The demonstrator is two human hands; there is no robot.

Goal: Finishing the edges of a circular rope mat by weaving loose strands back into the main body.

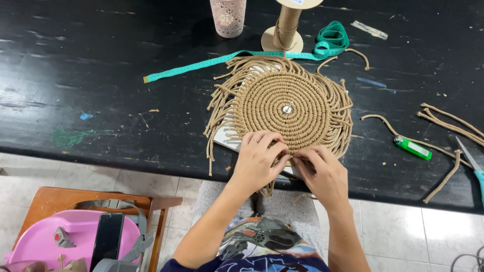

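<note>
- Both hands work at the near edge of the round rope mat: the left hand and the right hand meet fingertip to fingertip, each pinching loose cord ends at the mat's rim.
- The mat lies flat on the black table, its near edge at the table's front edge, pinned through the centre to a pale board beneath it.
- It looks light and soft but firmly coiled; the fringe around it is limp, so it is probably best held by the rim, strand by strand.
- Both forearms rise from the lap, wrists bent down, fingers curled.
- Beyond the mat stand a spool and a pink cup; a green tape measure runs behind it.
- Right of the mat lie cord pieces, a green lighter and scissors.
</note>
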